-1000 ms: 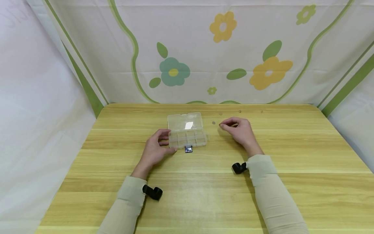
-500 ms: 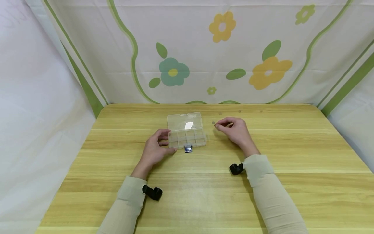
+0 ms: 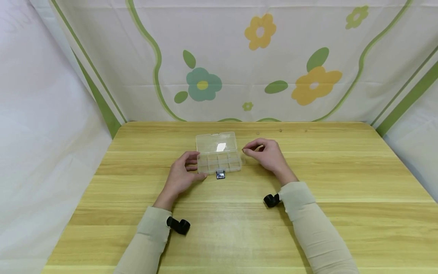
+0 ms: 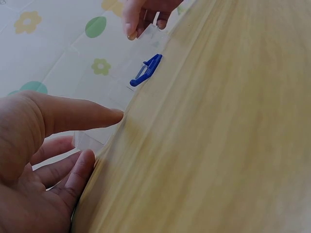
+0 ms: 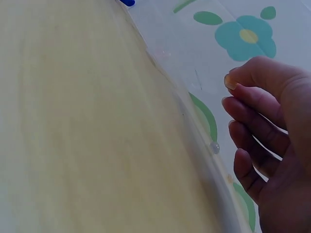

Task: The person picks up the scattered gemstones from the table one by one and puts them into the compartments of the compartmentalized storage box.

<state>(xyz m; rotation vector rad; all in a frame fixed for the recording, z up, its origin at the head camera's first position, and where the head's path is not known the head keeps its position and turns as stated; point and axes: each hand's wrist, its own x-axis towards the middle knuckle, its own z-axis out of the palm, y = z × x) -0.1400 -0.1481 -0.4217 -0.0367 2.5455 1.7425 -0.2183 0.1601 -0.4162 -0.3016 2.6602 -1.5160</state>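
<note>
left hand (image 3: pixel 180 174) grips left end of box (image 3: pixel 230 161); brace it steady. right hand (image 3: pixel 268 154), just right of box, pinches small brown piece (image 4: pixel 132 36); use light, secure pinch.

- A wooden table (image 3: pixel 226 228) shows yellowish grain.
- Behind it hangs a white cloth (image 3: pixel 232 49) with orange flowers (image 3: pixel 305 89) and a teal flower (image 3: pixel 202 84) (yellow at its centre).
- Green stripes (image 3: pixel 107 112) slant toward the table's far corners.

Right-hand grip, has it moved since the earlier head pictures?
Yes, the right-hand grip has moved left, closer to the clear box, which has stayed put in the head view.
</note>
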